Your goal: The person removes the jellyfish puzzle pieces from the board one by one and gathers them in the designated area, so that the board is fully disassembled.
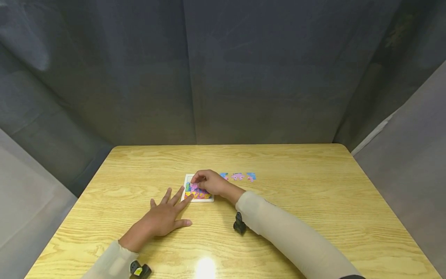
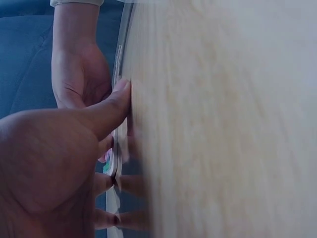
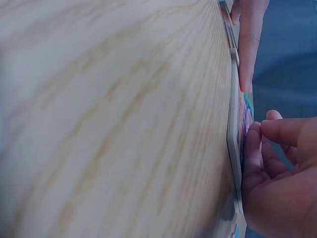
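Observation:
A small white-framed jigsaw puzzle (image 1: 197, 200) lies on the table, its lower part filled with a bright pink, yellow and blue picture. My left hand (image 1: 163, 217) is spread flat beside it, with fingertips resting on its left and lower edge. Over the puzzle, my right hand (image 1: 210, 183) has curled fingers, and thumb and fingertips pinch a pink puzzle piece (image 1: 194, 186) at the picture's surface. The fingers hide much of that piece. In the right wrist view, the right hand (image 3: 282, 168) has its fingertips together close against the puzzle board (image 3: 235, 109).
Just right of the right hand, three loose puzzle pieces lie in a row: a partly covered one (image 1: 224, 176), a pink one with eyes (image 1: 238, 176) and a blue and pink one (image 1: 251, 176). The wooden table (image 1: 296, 186) ends at dark curtains (image 1: 265, 77).

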`<state>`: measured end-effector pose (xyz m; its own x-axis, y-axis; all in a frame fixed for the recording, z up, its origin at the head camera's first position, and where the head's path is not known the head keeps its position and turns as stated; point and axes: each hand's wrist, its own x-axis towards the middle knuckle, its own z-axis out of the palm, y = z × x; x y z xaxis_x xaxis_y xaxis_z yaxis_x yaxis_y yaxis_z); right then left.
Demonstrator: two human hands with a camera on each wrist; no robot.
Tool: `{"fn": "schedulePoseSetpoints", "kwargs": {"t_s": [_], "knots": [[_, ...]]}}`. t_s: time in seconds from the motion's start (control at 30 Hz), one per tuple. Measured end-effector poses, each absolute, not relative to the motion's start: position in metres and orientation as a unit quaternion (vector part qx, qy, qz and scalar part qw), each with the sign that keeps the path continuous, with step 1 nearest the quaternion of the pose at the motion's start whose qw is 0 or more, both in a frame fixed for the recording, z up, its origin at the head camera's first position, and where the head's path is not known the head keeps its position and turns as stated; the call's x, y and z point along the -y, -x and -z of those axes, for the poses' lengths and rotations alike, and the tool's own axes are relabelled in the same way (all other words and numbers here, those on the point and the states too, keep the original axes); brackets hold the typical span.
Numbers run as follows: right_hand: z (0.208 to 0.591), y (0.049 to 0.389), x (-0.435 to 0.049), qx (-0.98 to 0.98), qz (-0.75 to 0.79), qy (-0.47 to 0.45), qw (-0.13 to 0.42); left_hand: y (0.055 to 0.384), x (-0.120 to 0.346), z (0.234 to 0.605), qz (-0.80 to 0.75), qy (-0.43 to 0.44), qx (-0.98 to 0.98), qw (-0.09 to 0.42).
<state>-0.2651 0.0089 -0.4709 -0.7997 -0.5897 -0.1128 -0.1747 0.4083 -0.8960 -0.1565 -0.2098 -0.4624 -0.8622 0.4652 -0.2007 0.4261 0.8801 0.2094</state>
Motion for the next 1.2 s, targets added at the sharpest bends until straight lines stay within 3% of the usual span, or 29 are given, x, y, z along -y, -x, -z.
{"fn": "schedulePoseSetpoints", "kwargs": {"t_s": [0.8, 1.2], "knots": [[0.476, 0.272, -0.012, -0.787, 0.525, 0.233, 0.227, 0.156, 0.210, 0.459, -0.078, -0.227, -0.961, 0.138], [0.463, 0.272, 0.001, -0.812, 0.510, 0.196, 0.205, 0.158, 0.209, 0.460, -0.074, -0.224, -0.962, 0.140]]}}
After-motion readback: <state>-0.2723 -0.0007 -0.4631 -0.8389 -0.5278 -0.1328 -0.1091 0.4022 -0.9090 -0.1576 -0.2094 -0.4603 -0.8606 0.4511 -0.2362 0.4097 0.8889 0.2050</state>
